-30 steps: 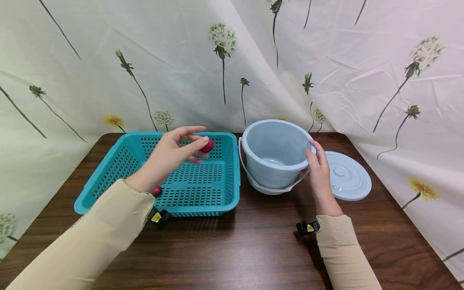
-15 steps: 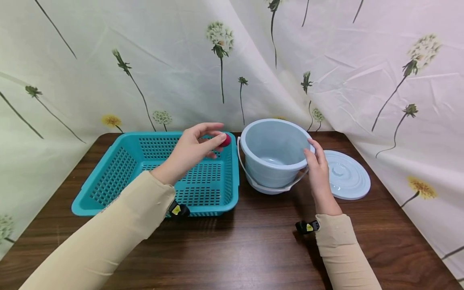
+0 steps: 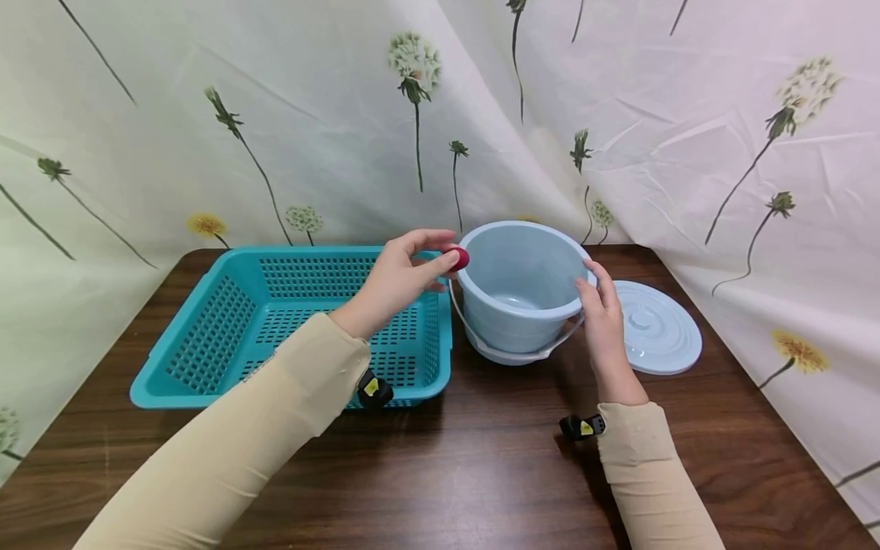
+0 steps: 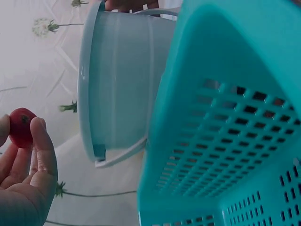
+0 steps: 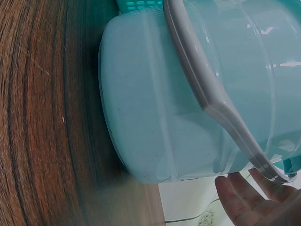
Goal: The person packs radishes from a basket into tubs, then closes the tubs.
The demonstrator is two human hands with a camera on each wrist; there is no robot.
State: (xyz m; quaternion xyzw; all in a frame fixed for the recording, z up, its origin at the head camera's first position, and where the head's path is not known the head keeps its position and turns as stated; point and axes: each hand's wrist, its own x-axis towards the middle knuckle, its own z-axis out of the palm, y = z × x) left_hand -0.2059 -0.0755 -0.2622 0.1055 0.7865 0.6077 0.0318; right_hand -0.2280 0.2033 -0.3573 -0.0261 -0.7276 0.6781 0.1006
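Note:
My left hand [image 3: 395, 279] pinches a small round red radish [image 3: 457, 259] between thumb and fingertips. In the head view the radish overlaps the left rim of a light blue bucket [image 3: 502, 330]; the left wrist view shows it apart from the bucket, with its brownish stem end [image 4: 24, 118] facing the camera. My right hand [image 3: 605, 336] grips the bucket's right rim. The bucket stands upright, its inside visible, and its pale handle [image 5: 200, 80] hangs down along the front. Below my left forearm lies a turquoise perforated basket [image 3: 445, 336], partly hidden by the arm.
A round light blue lid [image 3: 656, 336] lies on the dark wooden table [image 3: 495, 473], right of the bucket. Behind the table hangs a white cloth [image 3: 330, 114] printed with dandelions. The basket stands close to the bucket's left side.
My left hand has carried the radish rightward from above the basket to the bucket's left rim. A second red radish, seen in the basket earlier, is now hidden. My right hand keeps its place.

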